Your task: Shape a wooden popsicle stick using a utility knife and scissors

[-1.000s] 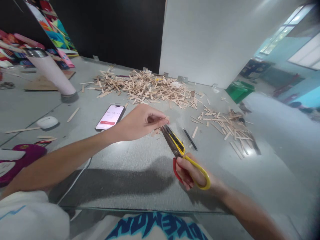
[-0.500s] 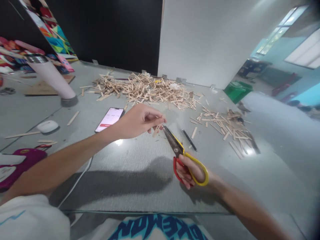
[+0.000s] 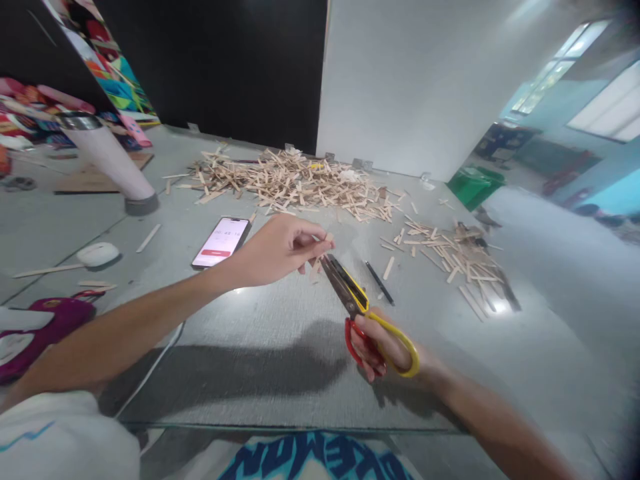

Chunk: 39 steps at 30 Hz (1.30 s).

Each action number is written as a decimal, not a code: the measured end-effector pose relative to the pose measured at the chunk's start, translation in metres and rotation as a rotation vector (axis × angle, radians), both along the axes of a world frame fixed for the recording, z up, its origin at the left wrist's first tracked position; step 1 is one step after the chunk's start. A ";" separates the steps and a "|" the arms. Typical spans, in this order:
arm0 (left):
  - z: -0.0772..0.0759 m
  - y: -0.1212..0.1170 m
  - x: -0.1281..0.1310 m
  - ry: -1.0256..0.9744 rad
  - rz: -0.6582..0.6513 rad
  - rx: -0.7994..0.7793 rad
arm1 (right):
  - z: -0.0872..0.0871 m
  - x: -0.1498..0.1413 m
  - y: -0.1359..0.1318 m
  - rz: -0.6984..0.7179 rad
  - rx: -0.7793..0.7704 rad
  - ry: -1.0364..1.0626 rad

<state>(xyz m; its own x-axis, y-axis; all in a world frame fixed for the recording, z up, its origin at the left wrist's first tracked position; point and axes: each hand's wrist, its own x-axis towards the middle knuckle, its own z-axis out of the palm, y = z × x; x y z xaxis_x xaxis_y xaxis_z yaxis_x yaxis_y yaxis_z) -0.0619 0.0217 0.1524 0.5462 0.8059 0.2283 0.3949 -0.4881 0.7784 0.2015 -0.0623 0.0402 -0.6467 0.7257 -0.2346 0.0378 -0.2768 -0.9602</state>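
My left hand (image 3: pixel 287 245) is closed in a pinch on a small wooden stick piece (image 3: pixel 315 270), whose pale end shows below the fingers. My right hand (image 3: pixel 377 343) grips scissors (image 3: pixel 351 297) with one red and one yellow handle, the fingers through the loops. The blades point up and left, and their tips reach the wood at my left fingertips. Whether the tips touch the wood I cannot make out. Just right of the blades, a black pen (image 3: pixel 379 283) lies on the grey table (image 3: pixel 280 373) beside a short stick (image 3: pixel 389 268).
A wide heap of wooden sticks (image 3: pixel 295 180) lies at the back, with a smaller pile (image 3: pixel 460 250) on the right. On the left are a phone (image 3: pixel 221 243), a pale tumbler (image 3: pixel 111 163), a white mouse-shaped object (image 3: pixel 98 254) and a purple pouch (image 3: pixel 50 327). A white cable (image 3: pixel 150 370) crosses the front left.
The scissors have shifted slightly left and their blades look a little wider apart. My left hand keeps its pinch, and the view has moved slightly.
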 end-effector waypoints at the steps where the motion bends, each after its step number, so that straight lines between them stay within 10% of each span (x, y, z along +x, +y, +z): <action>1: 0.000 0.000 0.000 0.006 0.004 0.000 | 0.001 0.000 0.000 -0.011 -0.025 -0.009; 39: -0.011 0.017 -0.008 0.056 -0.119 -0.070 | 0.019 0.000 0.001 -0.020 0.031 -0.186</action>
<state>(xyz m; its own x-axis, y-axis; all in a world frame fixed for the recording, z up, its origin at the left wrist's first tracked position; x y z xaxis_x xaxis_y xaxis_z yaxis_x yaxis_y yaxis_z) -0.0698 0.0389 0.1417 0.6491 0.7476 0.1406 0.3814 -0.4797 0.7902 0.2015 -0.0618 0.0596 -0.5797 0.7465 -0.3267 0.2107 -0.2500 -0.9450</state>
